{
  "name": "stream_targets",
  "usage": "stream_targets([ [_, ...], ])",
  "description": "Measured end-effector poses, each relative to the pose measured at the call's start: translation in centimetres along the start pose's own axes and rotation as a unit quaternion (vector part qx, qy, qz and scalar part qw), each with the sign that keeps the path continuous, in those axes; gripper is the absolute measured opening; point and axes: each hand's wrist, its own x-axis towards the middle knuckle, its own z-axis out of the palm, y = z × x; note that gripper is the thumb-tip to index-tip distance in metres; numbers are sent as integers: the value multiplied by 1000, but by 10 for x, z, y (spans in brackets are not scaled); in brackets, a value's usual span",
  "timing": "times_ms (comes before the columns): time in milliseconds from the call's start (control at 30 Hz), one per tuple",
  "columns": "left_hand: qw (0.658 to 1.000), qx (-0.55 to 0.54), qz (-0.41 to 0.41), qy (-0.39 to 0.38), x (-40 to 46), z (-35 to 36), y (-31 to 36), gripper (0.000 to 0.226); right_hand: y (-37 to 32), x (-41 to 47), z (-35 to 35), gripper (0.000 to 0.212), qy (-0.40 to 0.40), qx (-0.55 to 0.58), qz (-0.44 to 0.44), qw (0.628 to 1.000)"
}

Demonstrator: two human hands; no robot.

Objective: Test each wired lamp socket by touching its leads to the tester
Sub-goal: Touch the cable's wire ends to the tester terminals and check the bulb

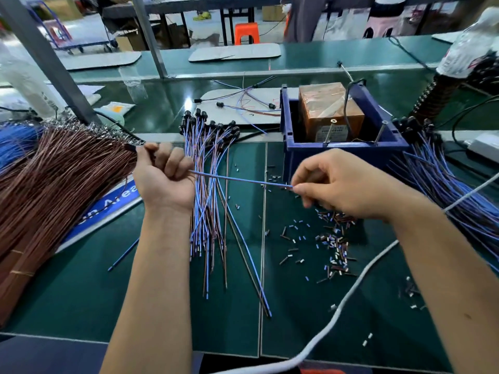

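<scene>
Left hand [162, 176] — fist closed round one end of a blue wire [240, 180], a black socket [130, 147] poking out by its thumb; right hand [337, 184] pinched the wire's other end, wire taut between them above the green table [108, 292]; tester [330, 112] — brown block in a blue bin [351, 152] — behind the right hand; pile of wired sockets [208, 184] lay between the hands.
</scene>
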Motion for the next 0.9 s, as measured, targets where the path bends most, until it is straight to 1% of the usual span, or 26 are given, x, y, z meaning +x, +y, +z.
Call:
stream_targets([
  [33,998,48,25,-9,-1,2,0,46,8,-5,-6,13,11,-14,10,1000],
  [67,991,119,60,-28,-4,5,-3,45,15,-9,-10,13,29,-25,18,999],
  [100,970,211,103,-55,-8,8,-9,42,22,-13,-13,13,52,-29,22,998],
  [133,935,308,147,-95,-14,12,-19,37,27,-17,-14,12,76,-27,16,997],
  [200,839,458,216,-198,-31,22,-45,26,33,-23,-10,13,112,-6,-18,993],
  [267,720,555,274,-313,-50,29,-75,19,36,-27,-4,11,132,12,-59,989],
  [300,658,591,296,-360,-58,30,-90,19,38,-29,-2,9,141,16,-76,987],
  [333,608,618,305,-394,-66,32,-102,21,39,-29,-1,10,156,22,-94,983],
  [367,576,636,298,-417,-73,34,-111,22,41,-30,-1,11,176,30,-111,978],
  [400,562,647,285,-430,-79,37,-117,22,43,-31,0,12,194,44,-124,972],
  [433,559,652,271,-434,-83,39,-121,22,45,-32,0,11,206,64,-128,968],
  [500,554,667,264,-422,-83,38,-122,21,50,-35,3,9,203,106,-116,967],
  [567,528,691,290,-401,-77,34,-120,20,56,-37,7,7,198,149,-84,965],
  [633,502,712,315,-376,-72,31,-116,26,62,-38,8,5,214,201,-63,954],
  [700,491,726,322,-358,-69,30,-112,31,63,-38,7,7,227,250,-53,940],
  [767,478,736,327,-350,-69,29,-112,33,62,-39,8,8,223,273,-49,934],
  [900,474,742,330,-341,-72,28,-115,35,59,-38,12,4,229,293,-42,927],
])
